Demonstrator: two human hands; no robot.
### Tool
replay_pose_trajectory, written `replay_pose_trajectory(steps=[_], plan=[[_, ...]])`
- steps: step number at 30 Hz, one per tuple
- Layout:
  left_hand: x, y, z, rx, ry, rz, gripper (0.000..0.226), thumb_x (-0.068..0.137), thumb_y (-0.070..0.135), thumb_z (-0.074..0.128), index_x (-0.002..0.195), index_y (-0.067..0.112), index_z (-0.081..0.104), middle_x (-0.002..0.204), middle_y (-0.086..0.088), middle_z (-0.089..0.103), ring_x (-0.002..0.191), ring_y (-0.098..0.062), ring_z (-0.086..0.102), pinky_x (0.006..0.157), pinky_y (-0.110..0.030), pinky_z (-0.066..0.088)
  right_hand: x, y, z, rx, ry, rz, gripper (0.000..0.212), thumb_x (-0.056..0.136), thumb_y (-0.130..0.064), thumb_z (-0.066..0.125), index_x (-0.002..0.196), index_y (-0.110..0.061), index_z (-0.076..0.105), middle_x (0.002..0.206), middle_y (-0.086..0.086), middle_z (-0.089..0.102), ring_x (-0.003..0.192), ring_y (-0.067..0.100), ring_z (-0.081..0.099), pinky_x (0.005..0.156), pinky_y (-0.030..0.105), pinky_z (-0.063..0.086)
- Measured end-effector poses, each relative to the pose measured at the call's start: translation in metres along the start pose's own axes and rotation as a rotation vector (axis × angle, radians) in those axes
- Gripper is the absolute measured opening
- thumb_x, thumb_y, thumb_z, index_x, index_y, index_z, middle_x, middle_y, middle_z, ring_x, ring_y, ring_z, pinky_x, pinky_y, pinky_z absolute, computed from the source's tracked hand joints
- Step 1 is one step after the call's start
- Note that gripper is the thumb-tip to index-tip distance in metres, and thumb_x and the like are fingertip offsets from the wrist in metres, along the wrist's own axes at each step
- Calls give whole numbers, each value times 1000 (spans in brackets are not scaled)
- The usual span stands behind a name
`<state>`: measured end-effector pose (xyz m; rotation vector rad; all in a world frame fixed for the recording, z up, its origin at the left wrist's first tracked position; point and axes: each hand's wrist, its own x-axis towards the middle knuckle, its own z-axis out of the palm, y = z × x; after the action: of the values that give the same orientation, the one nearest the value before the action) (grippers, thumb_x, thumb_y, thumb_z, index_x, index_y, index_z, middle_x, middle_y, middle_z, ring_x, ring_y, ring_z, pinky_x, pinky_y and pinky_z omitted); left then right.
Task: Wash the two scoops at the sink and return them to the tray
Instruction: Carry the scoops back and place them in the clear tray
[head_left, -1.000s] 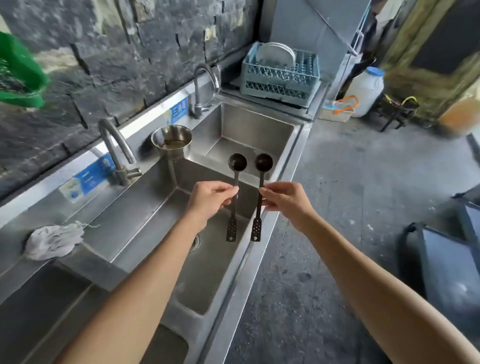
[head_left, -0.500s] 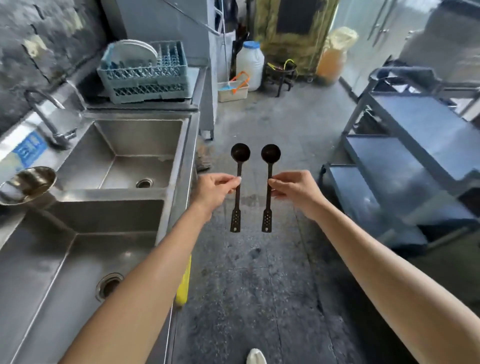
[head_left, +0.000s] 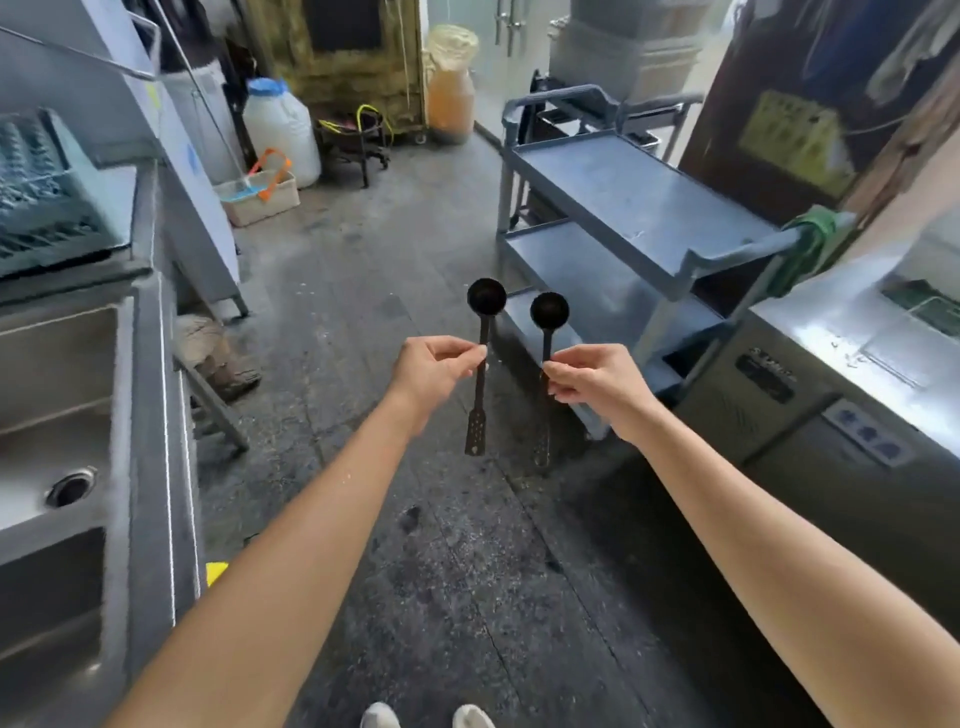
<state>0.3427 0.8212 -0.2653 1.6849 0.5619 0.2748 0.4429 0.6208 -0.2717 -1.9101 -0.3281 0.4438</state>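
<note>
Two black round-bowled long-handled scoops are held upright, bowls up: one (head_left: 485, 332) pinched by the left hand (head_left: 428, 370), the other (head_left: 547, 332) by the right hand (head_left: 597, 382); perforated handle ends hang below.

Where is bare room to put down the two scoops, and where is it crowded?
The cart's top shelf is bare between its end handles, the middle shelf too. The sink basin is bare around its drain. Crowded: the counter beyond it, mostly taken by the dish rack.

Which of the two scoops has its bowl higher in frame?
The scoop in the left hand: its bowl sits higher than that of the scoop in the right hand.
</note>
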Motion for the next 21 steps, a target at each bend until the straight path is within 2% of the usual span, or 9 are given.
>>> replay_pose_trajectory(steps=[4, 7, 10, 16, 21], plan=[[27, 9, 42, 1, -137, 13, 20, 86, 19, 78, 98, 4, 78, 89, -6, 78, 79, -15, 71, 62, -6, 49, -5, 14, -38, 20, 112, 44, 14, 90, -20, 77, 102, -11, 78, 87, 6, 78, 73, 13, 77, 71, 25, 64], [46, 13, 73, 46, -254, 30, 12, 84, 26, 79, 90, 16, 80, 84, 0, 79, 81, -14, 74, 73, -18, 53, -11, 23, -62, 29, 214, 77, 11, 92, -19, 75, 102, -13, 77, 88, 6, 77, 77, 15, 76, 76, 30, 65], [61, 16, 100, 77, -354, 66, 6, 82, 31, 80, 81, 26, 79, 84, 3, 80, 87, -15, 74, 85, -28, 55, -19, 30, -79, 31, 318, 96, 21, 93, -21, 74, 111, -8, 76, 91, 8, 76, 83, 21, 76, 79, 32, 64], [83, 28, 145, 146, -586, 169, 14, 83, 40, 77, 90, 28, 80, 90, 11, 79, 96, -11, 72, 95, -36, 56, -38, 36, -100, 71, 528, 154, 28, 94, -21, 73, 116, -5, 73, 94, 15, 77, 89, 27, 76, 76, 28, 64], [85, 47, 176, 208, -719, 246, 13, 83, 46, 74, 86, 35, 80, 85, 17, 78, 94, -9, 71, 97, -45, 54, -56, 38, -116, 59, 708, 205, 20, 96, -22, 71, 112, -11, 74, 94, 10, 76, 92, 26, 76, 77, 28, 64]])
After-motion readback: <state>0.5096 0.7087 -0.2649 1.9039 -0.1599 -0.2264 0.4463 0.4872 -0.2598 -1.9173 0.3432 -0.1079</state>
